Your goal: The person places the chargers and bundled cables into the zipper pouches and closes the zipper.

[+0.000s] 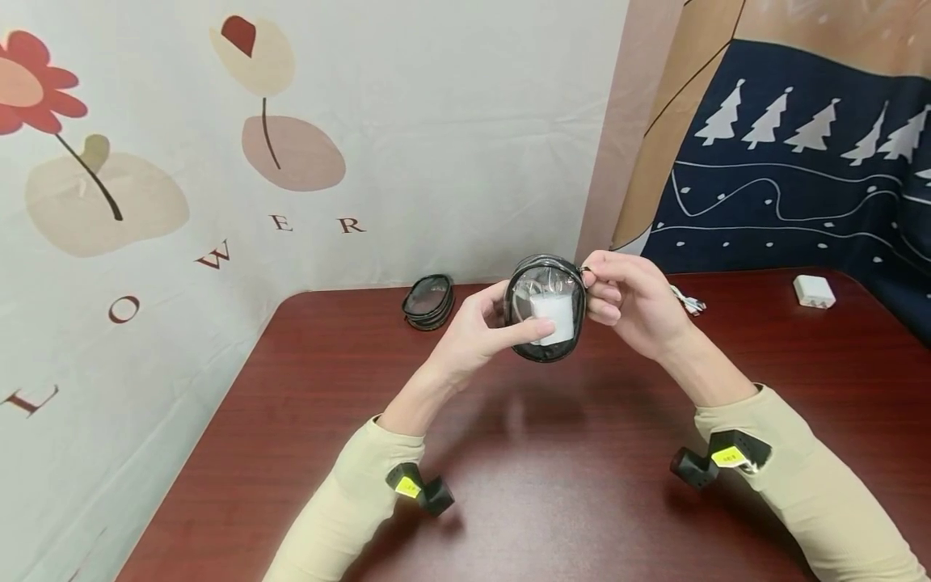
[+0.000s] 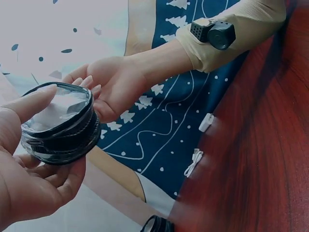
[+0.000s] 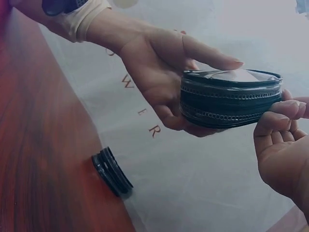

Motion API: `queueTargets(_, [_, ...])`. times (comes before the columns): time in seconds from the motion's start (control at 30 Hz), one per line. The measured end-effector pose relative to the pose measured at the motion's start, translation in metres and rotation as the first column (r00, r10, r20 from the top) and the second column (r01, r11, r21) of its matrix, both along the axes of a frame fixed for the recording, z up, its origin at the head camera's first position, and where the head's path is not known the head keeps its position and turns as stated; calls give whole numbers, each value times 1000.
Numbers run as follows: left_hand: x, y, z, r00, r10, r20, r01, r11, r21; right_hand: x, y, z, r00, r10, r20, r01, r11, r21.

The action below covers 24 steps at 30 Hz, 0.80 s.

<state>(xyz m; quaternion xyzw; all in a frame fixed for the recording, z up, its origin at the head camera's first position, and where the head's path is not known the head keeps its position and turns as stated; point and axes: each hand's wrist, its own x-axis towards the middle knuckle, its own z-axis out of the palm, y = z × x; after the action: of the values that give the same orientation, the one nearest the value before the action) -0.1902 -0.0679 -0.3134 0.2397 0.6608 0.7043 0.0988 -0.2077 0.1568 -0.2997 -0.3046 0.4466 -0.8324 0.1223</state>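
A small round zip pouch (image 1: 547,352) with clear faces and black trim is held up above the table. Inside it, through the clear window, a white block (image 1: 558,311) and what looks like a pale cable can be seen. My left hand (image 1: 482,330) grips the pouch from its left side, the thumb lying across the window and the other fingers underneath. At the pouch's right edge my right hand (image 1: 634,301) pinches the zipper pull. In the right wrist view the black zip band (image 3: 227,104) around the side looks closed where it shows.
A second black-trimmed round pouch (image 1: 427,302) lies at the table's back edge, left of centre. Behind my right hand is a white cable (image 1: 688,302), partly hidden. A white charger block (image 1: 814,292) sits at the back right of the red-brown table (image 1: 538,485). Printed cloths hang behind.
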Motion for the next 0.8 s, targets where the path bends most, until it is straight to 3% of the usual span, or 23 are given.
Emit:
queueTargets(0.27, [-1,4,-2,994,104,40,-109,986,123,-2,0,0,999,46,6,-45,996,-75])
queueTargets(0.4, [-2,5,-2,988,131,83,-148,957,247,-3,-1,0,999,51,-11,-52,996,-75])
queueTargets(0.53, [-2,6,0,984,127,123,-162,922,350,-2,0,0,1000,-11,-19,10,999,-31])
queueTargets(0.63, [-3,6,1,983,146,107,-175,913,367,-3,1,0,998,-61,-32,61,998,8])
queueTargets(0.8, [-4,3,2,979,199,44,-202,924,324,-4,4,-1,995,-83,-48,85,996,40])
